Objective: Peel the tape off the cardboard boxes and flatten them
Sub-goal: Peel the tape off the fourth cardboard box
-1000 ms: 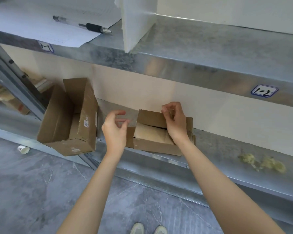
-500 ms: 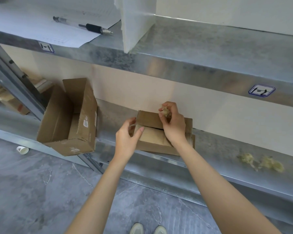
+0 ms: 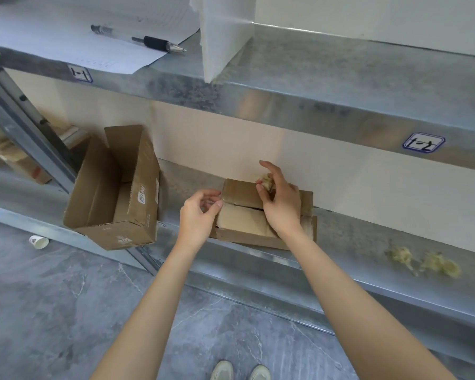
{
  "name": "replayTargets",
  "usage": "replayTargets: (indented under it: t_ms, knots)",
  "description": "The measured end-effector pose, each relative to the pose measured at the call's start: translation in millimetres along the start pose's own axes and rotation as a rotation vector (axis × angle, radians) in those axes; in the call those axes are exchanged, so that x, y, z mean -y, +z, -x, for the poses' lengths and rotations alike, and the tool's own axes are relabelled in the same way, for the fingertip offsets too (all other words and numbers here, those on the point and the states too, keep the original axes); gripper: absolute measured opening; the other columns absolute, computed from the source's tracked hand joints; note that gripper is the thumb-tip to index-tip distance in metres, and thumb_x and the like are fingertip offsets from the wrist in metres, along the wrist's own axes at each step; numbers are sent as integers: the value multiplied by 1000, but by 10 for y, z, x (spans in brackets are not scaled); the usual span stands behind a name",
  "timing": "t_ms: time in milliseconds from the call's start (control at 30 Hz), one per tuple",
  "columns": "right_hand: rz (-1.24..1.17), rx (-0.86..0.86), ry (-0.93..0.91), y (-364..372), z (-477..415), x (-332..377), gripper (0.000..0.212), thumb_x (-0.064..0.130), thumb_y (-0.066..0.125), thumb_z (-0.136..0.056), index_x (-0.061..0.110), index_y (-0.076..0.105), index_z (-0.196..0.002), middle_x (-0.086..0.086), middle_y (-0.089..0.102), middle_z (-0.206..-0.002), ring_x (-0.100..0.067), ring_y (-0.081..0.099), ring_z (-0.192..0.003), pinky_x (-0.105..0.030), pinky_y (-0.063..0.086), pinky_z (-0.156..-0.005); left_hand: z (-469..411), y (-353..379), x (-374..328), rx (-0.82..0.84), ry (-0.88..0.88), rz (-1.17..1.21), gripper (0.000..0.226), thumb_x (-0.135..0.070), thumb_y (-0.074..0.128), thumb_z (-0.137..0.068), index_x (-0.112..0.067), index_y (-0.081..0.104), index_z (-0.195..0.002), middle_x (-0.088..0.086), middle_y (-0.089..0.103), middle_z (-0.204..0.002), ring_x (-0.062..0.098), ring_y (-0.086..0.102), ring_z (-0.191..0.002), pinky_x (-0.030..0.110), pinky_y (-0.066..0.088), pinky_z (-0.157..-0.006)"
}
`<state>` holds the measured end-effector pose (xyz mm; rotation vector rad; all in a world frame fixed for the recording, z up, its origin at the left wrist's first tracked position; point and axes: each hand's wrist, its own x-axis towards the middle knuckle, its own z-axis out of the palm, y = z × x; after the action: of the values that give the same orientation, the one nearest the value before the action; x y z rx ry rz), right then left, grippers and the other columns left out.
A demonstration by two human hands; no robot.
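A small brown cardboard box lies on the lower metal shelf, its top flaps partly parted. My left hand pinches at the left corner of the box's rear flap. My right hand rests over the box top and pinches a crumpled wad of yellowish tape between thumb and fingers. A larger open cardboard box stands to the left, hanging over the shelf edge.
Two wads of peeled tape lie on the shelf to the right. The upper shelf holds paper, a pen and a white foam block. A paper cup lies on the grey floor. My shoes show below.
My left hand moved right from beside the box to its left corner and now pinches there. My right hand lifted a tape wad off the box top.
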<state>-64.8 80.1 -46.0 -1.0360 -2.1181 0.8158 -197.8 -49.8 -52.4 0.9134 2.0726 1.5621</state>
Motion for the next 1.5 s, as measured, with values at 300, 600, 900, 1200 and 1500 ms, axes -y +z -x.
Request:
replayTargets:
  t_ms: [300,600,900,1200,1500]
  knots:
    - [52,26,-39,0,31,20,32,29,48,-101,38,47,-132,16,64,-105,0,56,-97,-19,23,-96,-66,-81,15,193,-72,55,22,-5,60,-95,-14,55,-115,-5,57,-92,-7,53,-84,5,39,-77]
    - [92,6,-73,21,52,16,30,26,50,-100,35,52,-129,16,63,-106,-5,57,-96,-21,24,-91,-92,-95,-1,301,-60,-6,23,-1,50,-100,-15,46,-118,0,47,-91,6,50,-91,3,38,-80]
    - [103,-1,-116,16,66,-4,25,24,52,-98,33,55,-121,15,63,-105,-8,57,-96,-22,24,-90,-140,-251,28,307,40,-114,24,-10,63,-93,-31,57,-103,-3,54,-87,20,58,-92,43,45,-98]
    - [178,39,-143,21,44,-12,27,44,60,-92,32,55,-116,16,61,-110,-9,54,-102,-21,20,-86,-97,-256,-46,132,99,-194,12,-9,72,-87,-20,71,-92,-10,71,-91,9,67,-81,18,50,-77]
    - [188,67,-140,26,-1,-38,24,44,62,-90,32,54,-110,18,59,-111,-8,53,-102,-22,22,-84,-20,-225,-75,44,471,-394,24,13,59,-85,-9,68,-85,-2,63,-84,10,59,-77,27,50,-72]
